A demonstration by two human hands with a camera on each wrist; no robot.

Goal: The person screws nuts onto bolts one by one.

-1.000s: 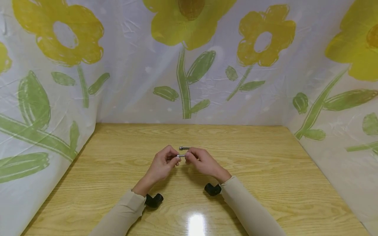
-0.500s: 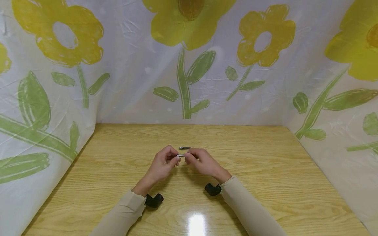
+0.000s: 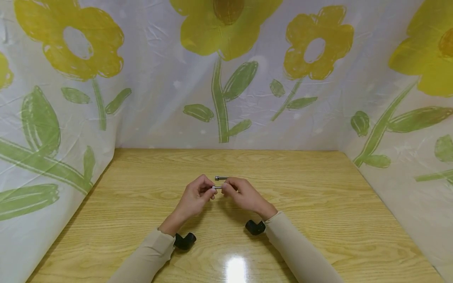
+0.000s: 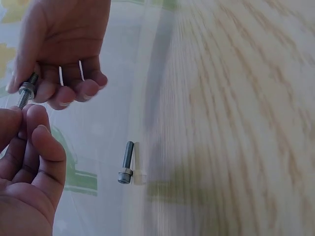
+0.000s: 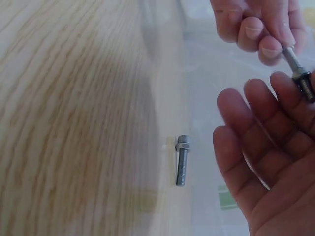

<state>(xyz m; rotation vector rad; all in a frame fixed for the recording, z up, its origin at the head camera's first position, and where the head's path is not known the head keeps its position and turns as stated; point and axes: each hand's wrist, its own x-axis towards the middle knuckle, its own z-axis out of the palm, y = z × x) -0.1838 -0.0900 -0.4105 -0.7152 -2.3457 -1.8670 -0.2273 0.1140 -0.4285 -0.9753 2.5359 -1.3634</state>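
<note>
Held betw. L hand [image 3: 194, 198] and R hand [image 3: 245, 193], over the wooden table [image 3: 301, 184]: a thin bolt [image 3: 218, 187], approx. level in head view, w/ a nut [image 4: 27, 90] on its thread. Could slip out quite easily, prob., bc of gripping only by fingertips on a small metal surface; would then fall on the tabletop and maybe roll away. Could also turn together w/ the nut, w/o any advance on the thread, in case of too weak a pinch at the head end. Poss. to jam as well, if forced sideways by unequal pull of the two hands. Also to watch: a second bolt [image 3: 221, 178], w/ a second nut [image 5: 183, 146] near its head, lying on the table just beyond the R hand, partly hidden by it in head view; easy to knock w/ a careless knuckle. As for pose: both forearms in beige sleeves [image 3: 302, 249], set from bottom edge toward the middle, w/ fingertips facing each other, near but not touching. Clamped on the head end w/ L thumb and index. Pinched about the nut w/ R thumb and index, acc. to left wrist view, w/ remaining R fingers loosely bent, free of the bolt. Cannot tell exact R thumb contact from right wrist view, being cut off there. Visible under each cuff: a black fitting [image 3: 185, 240], pointing inward.
</note>
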